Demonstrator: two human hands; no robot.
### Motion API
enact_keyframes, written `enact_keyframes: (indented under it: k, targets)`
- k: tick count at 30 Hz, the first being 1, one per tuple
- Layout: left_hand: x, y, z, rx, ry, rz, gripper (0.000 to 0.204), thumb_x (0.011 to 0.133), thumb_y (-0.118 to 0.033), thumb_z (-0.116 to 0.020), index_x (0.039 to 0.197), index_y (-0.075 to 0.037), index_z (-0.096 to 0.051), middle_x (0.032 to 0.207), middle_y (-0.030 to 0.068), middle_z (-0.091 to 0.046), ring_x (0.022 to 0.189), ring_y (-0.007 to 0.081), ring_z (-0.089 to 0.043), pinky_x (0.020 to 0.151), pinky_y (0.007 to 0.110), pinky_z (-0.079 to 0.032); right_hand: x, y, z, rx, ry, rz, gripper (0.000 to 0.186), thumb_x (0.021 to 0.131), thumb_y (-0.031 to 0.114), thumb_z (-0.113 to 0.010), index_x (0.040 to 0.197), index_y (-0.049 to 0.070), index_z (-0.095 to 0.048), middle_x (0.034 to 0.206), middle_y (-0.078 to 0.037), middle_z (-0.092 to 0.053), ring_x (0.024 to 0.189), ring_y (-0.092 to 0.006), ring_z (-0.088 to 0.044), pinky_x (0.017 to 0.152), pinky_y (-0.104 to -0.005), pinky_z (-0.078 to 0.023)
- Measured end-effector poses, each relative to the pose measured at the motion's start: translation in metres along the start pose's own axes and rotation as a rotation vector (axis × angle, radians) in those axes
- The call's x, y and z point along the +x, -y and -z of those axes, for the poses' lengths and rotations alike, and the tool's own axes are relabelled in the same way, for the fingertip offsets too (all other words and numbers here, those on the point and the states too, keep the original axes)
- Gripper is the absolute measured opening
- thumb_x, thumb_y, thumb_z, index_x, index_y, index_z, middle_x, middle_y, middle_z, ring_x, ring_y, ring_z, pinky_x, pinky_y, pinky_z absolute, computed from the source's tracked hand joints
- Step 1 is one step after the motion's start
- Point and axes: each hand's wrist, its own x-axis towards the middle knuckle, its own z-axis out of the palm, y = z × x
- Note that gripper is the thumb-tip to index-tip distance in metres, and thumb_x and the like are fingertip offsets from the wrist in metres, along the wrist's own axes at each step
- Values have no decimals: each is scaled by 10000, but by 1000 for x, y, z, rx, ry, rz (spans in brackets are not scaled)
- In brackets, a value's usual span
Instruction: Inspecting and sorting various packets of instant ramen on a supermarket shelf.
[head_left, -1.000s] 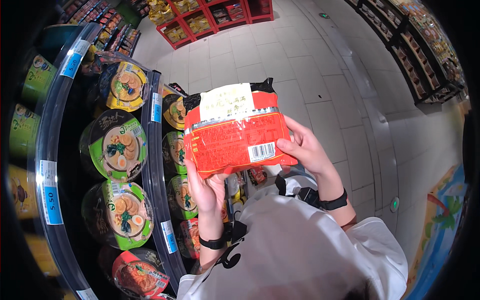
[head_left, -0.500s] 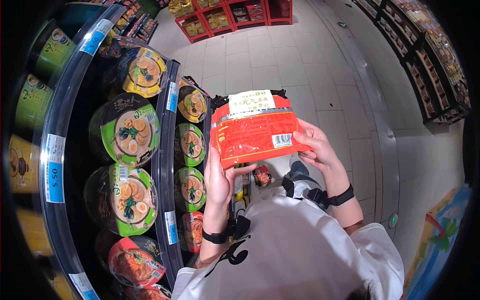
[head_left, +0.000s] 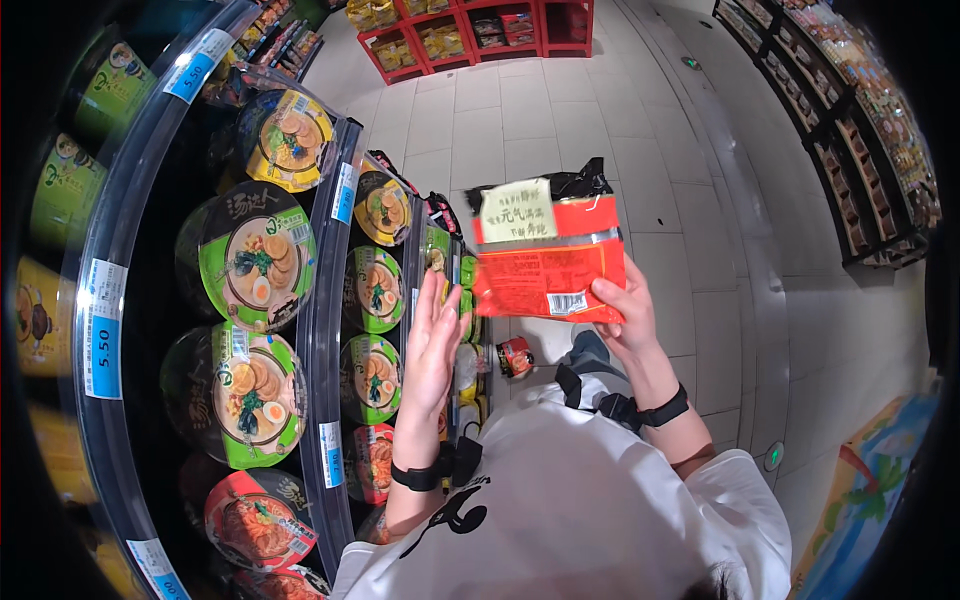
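My right hand grips the lower right corner of a red food packet, thumb on the face turned toward me. The packet is glossy, with a black crimped top end, a pale label panel and a barcode; what is inside does not show. My left hand is off the packet, a short way to its left, with fingers stretched out and nothing in them. Beside that hand are shelves of round instant noodle bowls, among them a green-lidded bowl and a red-lidded bowl.
Larger noodle bowls fill the shelf at left, behind a price-tag rail. A red display rack with packets stands at the far end. Another stocked shelf runs along the right. A palm-tree-printed panel is at lower right.
My left hand has let go of the packet and moved away from it. The packet, now in the right hand alone, has turned and tilted with its black end raised.
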Motion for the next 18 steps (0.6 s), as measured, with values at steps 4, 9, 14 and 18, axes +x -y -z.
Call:
enact_keyframes:
  k: [4, 9, 14, 18]
  targets:
    - [5, 14, 9, -219, 278, 149, 645, 885, -261, -439, 1383, -91, -66, 1378, 149, -261, 1227, 265, -333, 988, 429, -288, 5, -20, 6, -810, 168, 226, 289, 739, 10, -542, 1015, 51, -621, 606, -31, -607, 384, -97, -469, 384, -236, -383]
    - [8, 51, -16, -290, 41, 432, 474, 853, -135, -527, 1253, -8, -305, 1106, 75, -490, 913, 119, -532, 723, 233, -473, 10, -65, 23, -1351, 559, 461, 458, 623, 56, -559, 1056, 197, -614, 601, -39, -574, 504, -202, -560, 446, -306, -448]
    - [6, 139, -3, -504, -279, 710, 342, 844, -137, -557, 1153, -32, -455, 1036, 75, -553, 946, 158, -551, 744, 265, -479, 12, -111, 60, -1498, 910, 146, 449, 708, 123, -544, 1151, 192, -516, 689, -8, -603, 611, -183, -598, 496, -304, -465]
    - [0, 213, 14, -487, -478, 681, 312, 856, -148, -540, 1121, 7, -484, 1017, 92, -575, 888, 180, -578, 761, 304, -481, 17, -170, 107, -1273, 869, 105, 339, 782, 180, -520, 1120, 185, -532, 702, -45, -598, 618, -202, -594, 527, -334, -472]
